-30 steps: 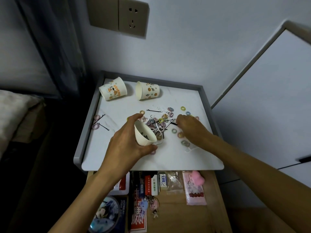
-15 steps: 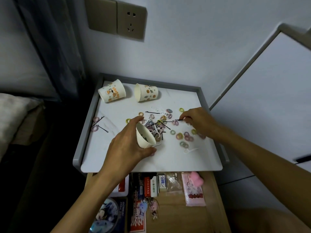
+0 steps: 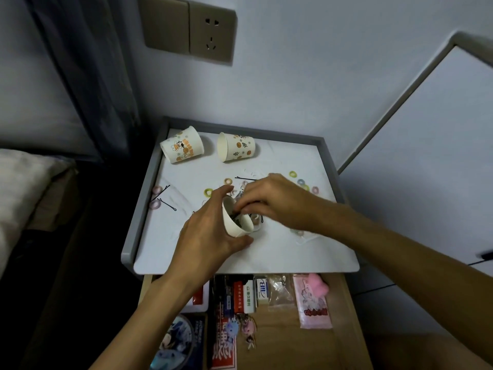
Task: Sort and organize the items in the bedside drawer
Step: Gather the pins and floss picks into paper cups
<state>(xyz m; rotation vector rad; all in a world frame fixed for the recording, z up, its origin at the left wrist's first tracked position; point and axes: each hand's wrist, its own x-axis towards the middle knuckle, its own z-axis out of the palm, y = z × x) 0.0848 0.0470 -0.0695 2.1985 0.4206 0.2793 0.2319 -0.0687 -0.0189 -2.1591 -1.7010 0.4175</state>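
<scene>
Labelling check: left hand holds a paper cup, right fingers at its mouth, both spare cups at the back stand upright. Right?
No: head view shows the cartoon cup and the dotted cup lying on their sides. Rest holds.

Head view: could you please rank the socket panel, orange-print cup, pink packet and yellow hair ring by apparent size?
1. socket panel
2. pink packet and orange-print cup, too alike to rank
3. yellow hair ring
</scene>
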